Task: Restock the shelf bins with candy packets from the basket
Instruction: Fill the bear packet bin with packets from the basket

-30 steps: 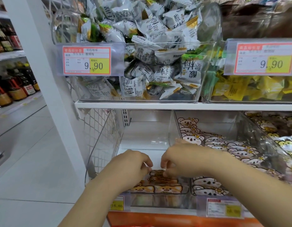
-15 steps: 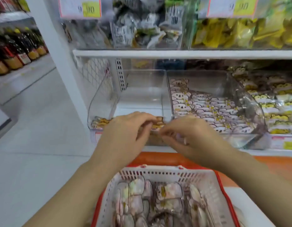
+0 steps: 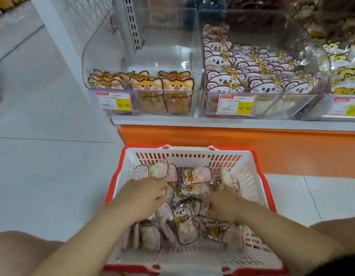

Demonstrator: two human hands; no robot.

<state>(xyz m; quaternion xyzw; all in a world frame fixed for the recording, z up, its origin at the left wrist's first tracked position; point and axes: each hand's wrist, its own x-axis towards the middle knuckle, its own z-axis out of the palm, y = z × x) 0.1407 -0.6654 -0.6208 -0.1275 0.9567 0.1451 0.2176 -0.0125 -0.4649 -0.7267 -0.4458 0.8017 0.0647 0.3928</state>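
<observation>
Both hands are down in the red-and-white basket (image 3: 192, 154). The left hand (image 3: 144, 196) and right hand (image 3: 225, 206) curl their fingers onto the candy packets (image 3: 185, 224) heaped beneath and between them. Blur makes it impossible to tell whether either hand pinches a packet.

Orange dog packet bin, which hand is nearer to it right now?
Left. The left hand lies in the basket straight in front of the orange dog packet bin; the right hand lies in the basket too, but offset to the right of it.
</observation>
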